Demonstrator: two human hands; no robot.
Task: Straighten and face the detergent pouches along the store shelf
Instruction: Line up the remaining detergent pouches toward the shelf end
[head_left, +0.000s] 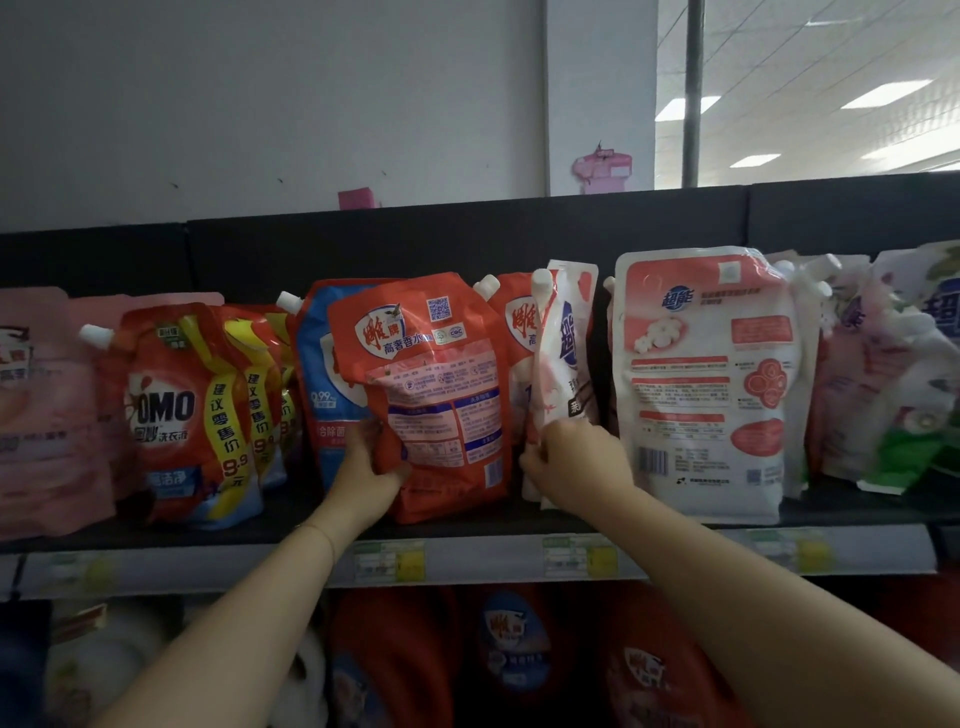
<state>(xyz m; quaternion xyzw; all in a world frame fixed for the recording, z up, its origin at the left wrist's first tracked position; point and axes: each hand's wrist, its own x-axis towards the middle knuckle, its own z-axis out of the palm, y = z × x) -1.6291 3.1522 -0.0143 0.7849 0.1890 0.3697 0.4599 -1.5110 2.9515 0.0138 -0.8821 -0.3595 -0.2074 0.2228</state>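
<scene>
A row of detergent pouches stands on the dark shelf (467, 525). My left hand (370, 467) grips the lower left edge of an orange-red pouch (441, 384) whose printed back faces out, leaning slightly. My right hand (571, 460) pinches the lower part of a white and pink pouch (563, 364) turned edge-on beside it. A blue pouch (324, 384) and another red pouch (514, 332) stand behind these. To the right a large white and pink pouch (706, 384) shows its back.
Red OMO pouches (187, 410) and pale pink pouches (47, 410) fill the left of the shelf, pink and green ones (893, 374) the right. Price tags (389, 558) line the shelf front. Detergent bottles (514, 644) stand on the shelf below.
</scene>
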